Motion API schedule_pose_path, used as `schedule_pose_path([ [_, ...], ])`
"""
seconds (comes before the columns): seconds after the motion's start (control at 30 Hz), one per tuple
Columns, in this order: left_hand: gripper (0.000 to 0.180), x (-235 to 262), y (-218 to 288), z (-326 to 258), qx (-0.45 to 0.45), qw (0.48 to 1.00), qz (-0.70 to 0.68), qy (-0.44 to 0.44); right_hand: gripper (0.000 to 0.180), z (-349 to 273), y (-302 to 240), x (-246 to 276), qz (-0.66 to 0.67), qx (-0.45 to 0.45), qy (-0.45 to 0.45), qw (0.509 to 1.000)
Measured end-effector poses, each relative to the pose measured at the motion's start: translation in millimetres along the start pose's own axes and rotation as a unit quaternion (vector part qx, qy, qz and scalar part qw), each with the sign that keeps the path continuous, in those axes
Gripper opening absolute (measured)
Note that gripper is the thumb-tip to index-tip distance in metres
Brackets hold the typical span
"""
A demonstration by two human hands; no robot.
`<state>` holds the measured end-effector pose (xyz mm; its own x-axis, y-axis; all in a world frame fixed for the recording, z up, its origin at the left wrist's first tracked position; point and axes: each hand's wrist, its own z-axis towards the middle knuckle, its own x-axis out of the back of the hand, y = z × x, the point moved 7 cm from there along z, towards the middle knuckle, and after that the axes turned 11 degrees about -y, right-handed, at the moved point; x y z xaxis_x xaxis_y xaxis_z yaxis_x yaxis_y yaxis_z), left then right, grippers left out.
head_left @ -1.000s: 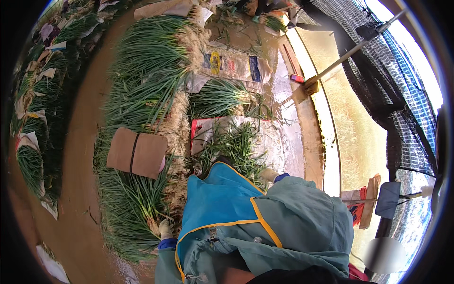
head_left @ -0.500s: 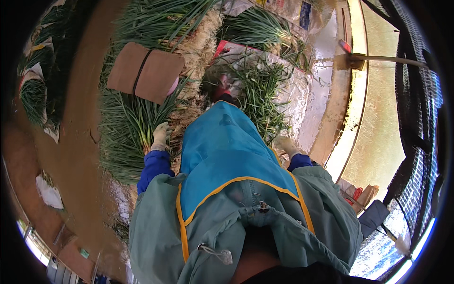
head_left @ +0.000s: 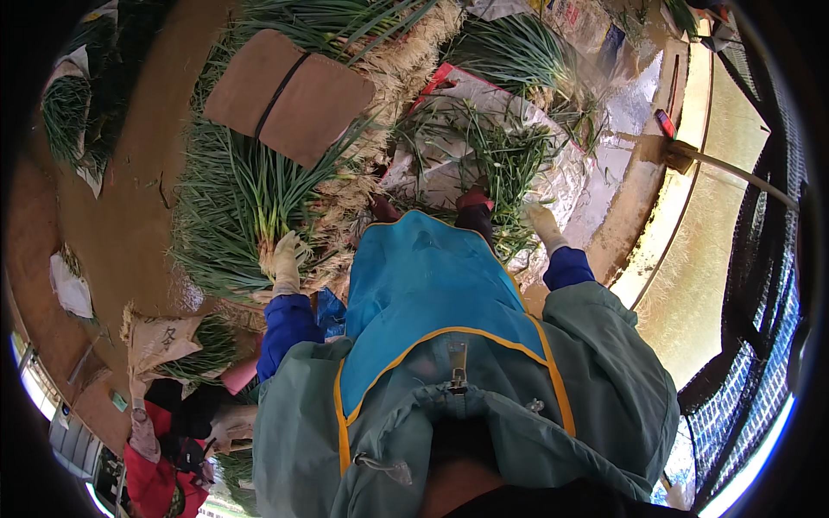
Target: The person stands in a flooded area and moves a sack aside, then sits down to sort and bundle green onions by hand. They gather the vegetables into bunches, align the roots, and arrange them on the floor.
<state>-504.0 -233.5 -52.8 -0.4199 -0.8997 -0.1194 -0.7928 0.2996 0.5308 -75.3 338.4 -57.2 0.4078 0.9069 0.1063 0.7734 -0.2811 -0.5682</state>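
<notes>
My left hand, in a pale glove, is at the stem ends of a bunch of green onions. Its fingers look slightly apart, and nothing is plainly held in it. My right hand, also gloved, hangs with fingers stretched out beside loose cut green leaves on a pale sheet. A brown folded pad with a black strap round it lies on top of the onion heap. A blue apron with an orange edge covers my front.
More onion bunches lie at the back, roots showing. A dark red boot is just beyond my apron. A pale concrete kerb and black netting run along the right. Another person in red is at the lower left beside a sack.
My view has shifted, bringing the other person, the sack and my boots into sight. Both gloved hands appear further from my body, the right one higher over the sheet's edge.
</notes>
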Motion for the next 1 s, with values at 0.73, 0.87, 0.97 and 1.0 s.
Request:
schedule_pose_path([
  [0.73, 0.048, -5, 150, -17, -0.205, 0.974, -0.022, 0.097, 0.042, 51, -150, -103, -0.425, -0.003, 0.025, 0.905],
  [0.87, 0.059, 2, 256, 17, -0.244, 0.953, 0.094, 0.152, 0.042, 74, -288, -164, -0.263, 0.230, -0.019, 0.937],
  [0.97, 0.075, 0, 318, 46, -0.257, 0.950, 0.118, 0.129, 0.050, 83, -320, -211, -0.127, 0.215, -0.041, 0.968],
  [1.0, 0.077, 0, 337, 54, -0.262, 0.946, 0.143, 0.124, 0.062, 88, -333, -226, -0.139, 0.242, -0.033, 0.960],
])
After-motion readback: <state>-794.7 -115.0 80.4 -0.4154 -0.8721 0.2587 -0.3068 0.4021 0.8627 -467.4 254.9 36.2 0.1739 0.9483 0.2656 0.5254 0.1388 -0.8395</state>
